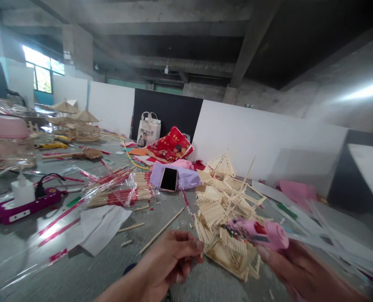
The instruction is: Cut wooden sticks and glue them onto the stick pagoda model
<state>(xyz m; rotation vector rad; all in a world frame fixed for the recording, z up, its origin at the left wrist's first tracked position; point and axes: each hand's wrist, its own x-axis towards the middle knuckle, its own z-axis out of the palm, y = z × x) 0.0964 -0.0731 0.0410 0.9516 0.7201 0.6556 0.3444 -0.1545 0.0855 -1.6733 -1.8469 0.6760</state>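
A pink glue gun lies in the right hand, whose fingers are wrapped around its body; its dark tip points left toward a stick model built of pale wooden sticks, which stands on the grey tabletop just in front of both hands. The picture is blurred here, so whether the tip touches the model cannot be told. The left hand is curled, its fingertips pinched together at the model's lower left edge; what it pinches is too small to make out.

Loose sticks lie on the tabletop to the left of the model. Behind them are packs of sticks in clear wrap with red bands, and a phone resting on purple paper. Further left sits a purple power strip with a white plug in it, and white paper lies near it. Finished stick pavilions stand far back on the left, and a white bag leans against the wall panels.
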